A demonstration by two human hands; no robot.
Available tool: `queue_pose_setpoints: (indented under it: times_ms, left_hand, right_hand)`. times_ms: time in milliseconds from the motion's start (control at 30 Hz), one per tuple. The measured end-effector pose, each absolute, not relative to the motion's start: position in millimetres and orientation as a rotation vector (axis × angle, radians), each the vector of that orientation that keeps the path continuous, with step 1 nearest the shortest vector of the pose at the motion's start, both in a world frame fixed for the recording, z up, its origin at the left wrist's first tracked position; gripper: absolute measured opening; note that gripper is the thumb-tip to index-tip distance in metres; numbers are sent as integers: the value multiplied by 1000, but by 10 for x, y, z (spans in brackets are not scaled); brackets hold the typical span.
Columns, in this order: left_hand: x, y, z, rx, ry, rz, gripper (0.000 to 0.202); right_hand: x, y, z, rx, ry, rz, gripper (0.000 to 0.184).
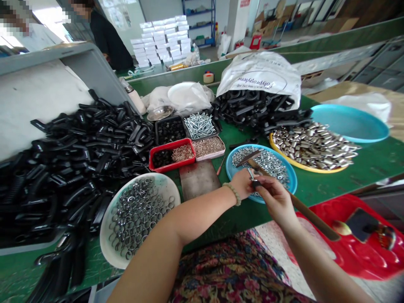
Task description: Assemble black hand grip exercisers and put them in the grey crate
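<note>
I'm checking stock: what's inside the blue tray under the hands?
Small silvery pieces, a hammer over them. The left hand and right hand hide some; anything deeper is covered.

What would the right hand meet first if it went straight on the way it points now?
Most likely the left hand, just ahead of the right hand's fingertips, with the small black part between them. Depth is unclear, so I can't tell whether the hands already touch.
</note>
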State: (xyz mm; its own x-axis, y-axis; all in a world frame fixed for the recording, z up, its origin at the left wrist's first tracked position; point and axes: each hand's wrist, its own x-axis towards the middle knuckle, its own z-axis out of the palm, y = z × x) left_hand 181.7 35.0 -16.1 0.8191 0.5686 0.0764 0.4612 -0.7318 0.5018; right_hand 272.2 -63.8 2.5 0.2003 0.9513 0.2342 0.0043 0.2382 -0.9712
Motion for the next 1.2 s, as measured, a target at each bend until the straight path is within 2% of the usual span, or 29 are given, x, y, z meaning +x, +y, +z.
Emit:
queue_pose_setpoints:
  times_ms: [133,233,367,500,600,733,967,1033,1100,1200]
  left_hand:
    - [1615,380,3,2344,761,469,5]
    - [1250,301,181,1705,849,734,8]
    - [737,64,313,776,884,890,5]
    - [426,-162,314,425,828,965,12]
    - [261,-239,300,365,773,969,16]
    - [44,-262,317,390,807,949,31]
    - [-256,-220,435,756,923,665,31]
    - [-315,-193,518,880,934,650,30]
    - [-358,-178,623,1059,914,728,26]
    - [-394,-199,766,1382,946,867,20]
  right_hand:
    - [2712,-680,72,-1106,-1148,940,14]
    - [2637,-725,125,-1106,-1216,988,12]
    - [2391,-702,133,-1069,-1472,1116,16]
    - [2122,-611,118,-994,-1621,1189,20]
    - [2035,-574,156,-967,-1679,1218,21]
    - [2038,-560,281,-1005,-1884,1188,20]
    - [1984,-475,501,-865,-2242,1094,28]
    - [1914,-450,470,-845,-2115,1214,24]
    - [1817,-434,395,-841,-1761,1445,18]
    - [1670,-423,300,-803,-1181,1749,25]
